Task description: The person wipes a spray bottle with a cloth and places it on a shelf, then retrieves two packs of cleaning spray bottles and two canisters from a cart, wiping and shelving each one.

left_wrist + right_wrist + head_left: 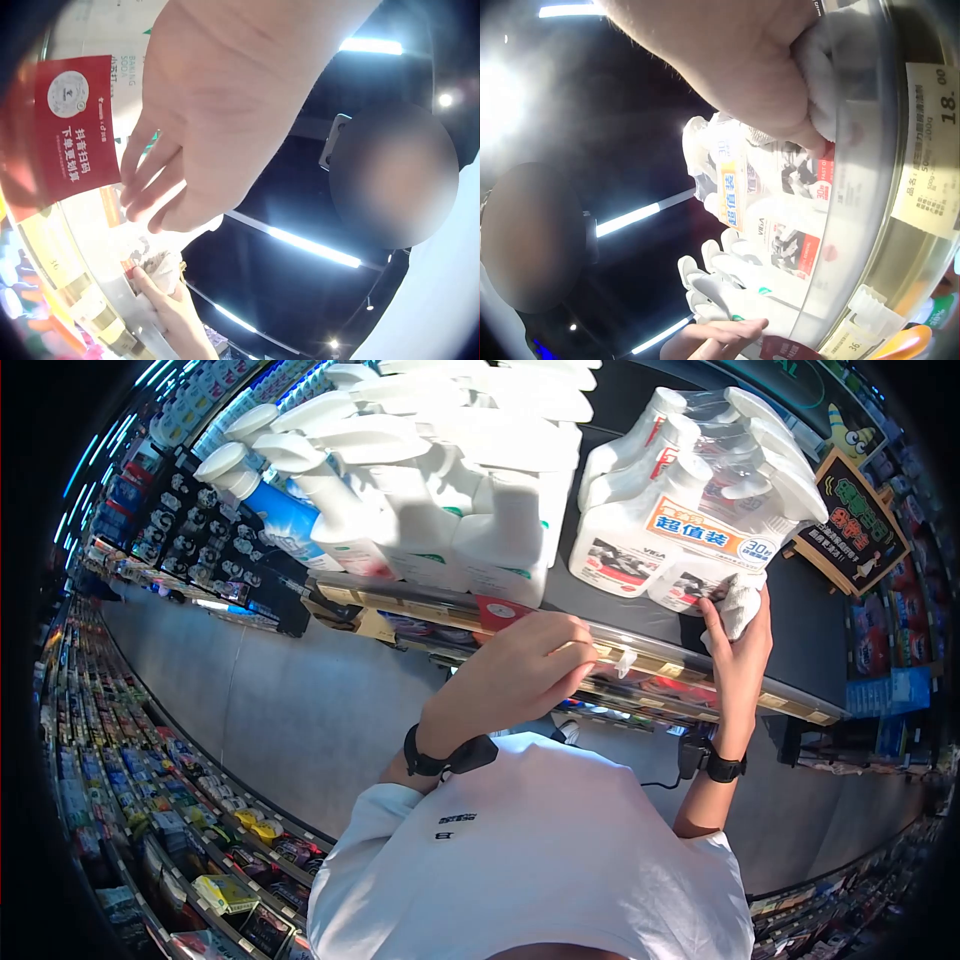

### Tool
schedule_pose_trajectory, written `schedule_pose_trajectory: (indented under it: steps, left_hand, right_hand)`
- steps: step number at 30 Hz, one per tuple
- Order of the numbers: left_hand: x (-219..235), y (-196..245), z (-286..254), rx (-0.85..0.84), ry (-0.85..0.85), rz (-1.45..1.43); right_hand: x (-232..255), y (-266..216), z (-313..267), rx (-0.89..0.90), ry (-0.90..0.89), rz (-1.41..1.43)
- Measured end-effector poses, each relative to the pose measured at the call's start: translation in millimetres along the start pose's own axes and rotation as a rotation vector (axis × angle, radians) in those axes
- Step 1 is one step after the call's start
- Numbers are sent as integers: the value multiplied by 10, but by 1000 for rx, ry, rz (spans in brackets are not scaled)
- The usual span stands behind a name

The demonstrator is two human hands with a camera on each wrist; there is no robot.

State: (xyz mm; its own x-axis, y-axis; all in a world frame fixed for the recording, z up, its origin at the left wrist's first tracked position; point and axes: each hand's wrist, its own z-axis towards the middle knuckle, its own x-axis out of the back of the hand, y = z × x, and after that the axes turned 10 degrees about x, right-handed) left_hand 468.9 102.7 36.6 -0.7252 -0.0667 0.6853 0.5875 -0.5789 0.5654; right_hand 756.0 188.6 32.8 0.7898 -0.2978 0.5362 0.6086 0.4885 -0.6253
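My right hand (742,652) grips a crumpled white cloth (740,606) at the right end of the shelf's front. The thumb lies right by the lower front of shrink-wrapped white spray bottles (617,550) with an orange label band. In the right wrist view, the cloth (815,79) shows bunched under the palm behind the clear shelf lip. My left hand (520,670) hovers by the shelf's front edge, its fingers loosely bent with nothing visible in them. Beside it, a red card (77,131) with white print hangs at the shelf edge.
Rows of white trigger bottles (420,530) and a blue-labelled bottle (275,510) crowd the shelf's left. A small chalkboard sign (853,520) stands at the right end. Price tags (928,150) line the front rail. Stocked shelves (200,840) run behind, across a grey floor (270,710).
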Motion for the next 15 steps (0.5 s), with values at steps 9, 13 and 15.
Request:
schedule_pose_trajectory:
  steps: [9,13,15]
  left_hand:
    - [300,-201,-542,85,6,-99]
    - [400,-256,-698,181,-194,-273]
    - [344,-285,-773,98,-166,-294]
  right_hand:
    - [-113,-355,-424,-14,395,87]
    - [-198,-450,-798,100,223,-140]
    - [-232,-461,-965,89,108,-193]
